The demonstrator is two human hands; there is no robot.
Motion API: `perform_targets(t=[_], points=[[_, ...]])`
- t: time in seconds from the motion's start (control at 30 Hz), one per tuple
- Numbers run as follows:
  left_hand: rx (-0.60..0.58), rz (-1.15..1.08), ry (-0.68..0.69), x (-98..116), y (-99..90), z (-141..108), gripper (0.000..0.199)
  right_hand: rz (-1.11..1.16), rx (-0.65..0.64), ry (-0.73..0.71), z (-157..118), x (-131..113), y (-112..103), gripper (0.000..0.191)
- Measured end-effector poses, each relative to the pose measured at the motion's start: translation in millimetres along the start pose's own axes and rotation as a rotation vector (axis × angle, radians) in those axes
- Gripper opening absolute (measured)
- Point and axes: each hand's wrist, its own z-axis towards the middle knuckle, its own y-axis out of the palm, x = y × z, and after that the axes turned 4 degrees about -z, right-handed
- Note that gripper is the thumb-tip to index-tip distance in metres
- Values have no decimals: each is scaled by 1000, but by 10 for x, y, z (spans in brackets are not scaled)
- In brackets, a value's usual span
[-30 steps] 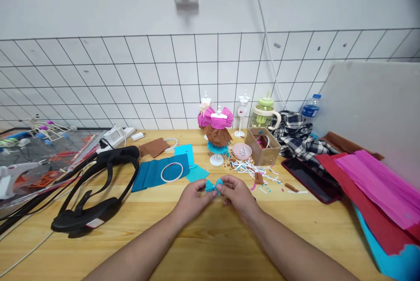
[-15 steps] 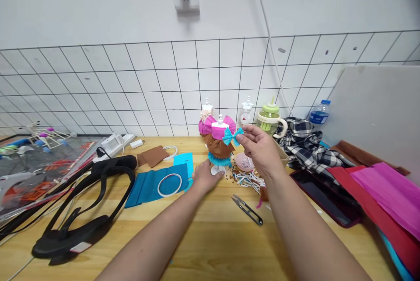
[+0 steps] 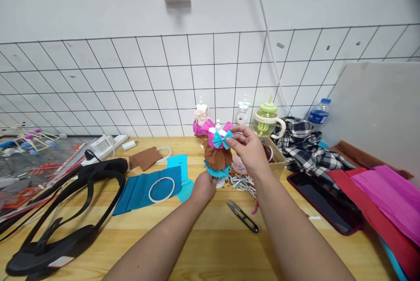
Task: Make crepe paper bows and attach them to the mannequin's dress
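Observation:
A small white dress form wears a pink top with puffed sleeves, a brown skirt and a blue frilled hem. My right hand pinches a light blue bow at its right end, in front of the pink chest. Low at the form's stand, my left hand is closed around the stem, just above the white round base; its fingers are partly hidden under the hem. Black thread snips lie on the table nearer to me.
Behind stand a second dressed form, a bare white form and a green-lidded cup. Blue paper, a tape ring and a black headset lie left. Paper sticks, a phone and coloured paper lie right.
The blue bow has moved left, from beside the pink top to the front of its chest. My left hand has shifted from the base to the stem, and the view has turned slightly.

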Motion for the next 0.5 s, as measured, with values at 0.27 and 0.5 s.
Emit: perform_targets(t=[0.27, 0.5], points=[[-8, -49, 13, -29, -4, -28, 19, -58, -6, -54, -3, 73, -21, 33], [-14, -73, 18, -40, -28, -29, 18, -86, 25, -44, -20, 93, -38, 36]])
